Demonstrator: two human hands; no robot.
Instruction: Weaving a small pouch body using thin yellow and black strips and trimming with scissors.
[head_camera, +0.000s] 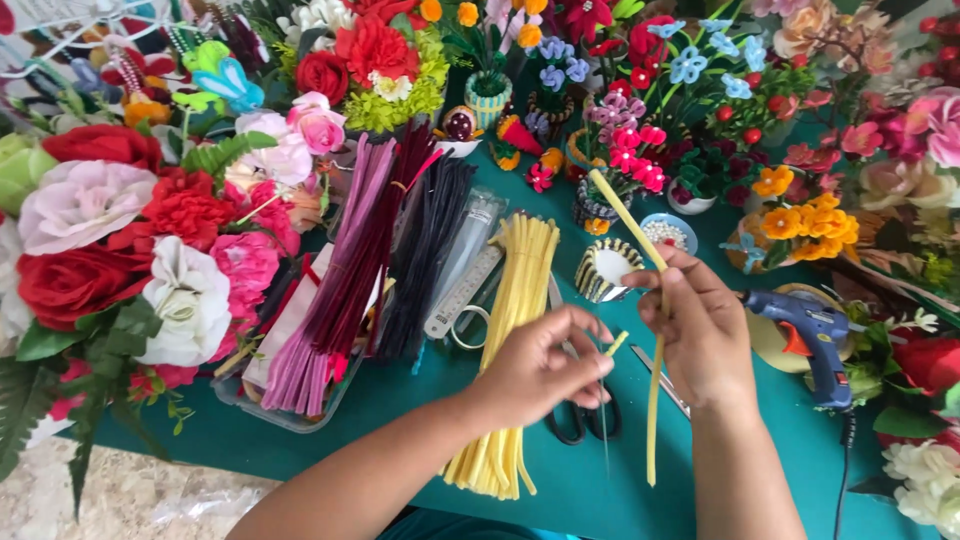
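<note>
Near the centre of the frame, the right hand (700, 325) pinches a long yellow strip (640, 300) between thumb and fingers; the strip runs from the upper middle, past the hand, and hangs down toward the lower middle, its bottom end over the teal table (250, 440). Just to its left, the left hand (545, 365) is closed on a short yellow piece (617, 343), whose tip pokes out toward the right hand, close to the long strip but whether it touches cannot be told. Under the left hand lies a bundle of yellow strips (515, 330), stretching from the middle of the frame down to the lower centre. Black-handled scissors (580, 420) rest on the table just below the two hands, partly hidden by them. Left of the bundle, a clear tray (290, 415) holds pink, maroon and dark strips (370, 260), and a white ruler (462, 292) lies between these and the yellow bundle. At the right, a blue glue gun (810, 335) rests near the right wrist, its cord trailing to the lower edge. A small striped basket (605, 268) stands just above the hands. Artificial flowers (150, 230) crowd the left side, the top and the right edge.
</note>
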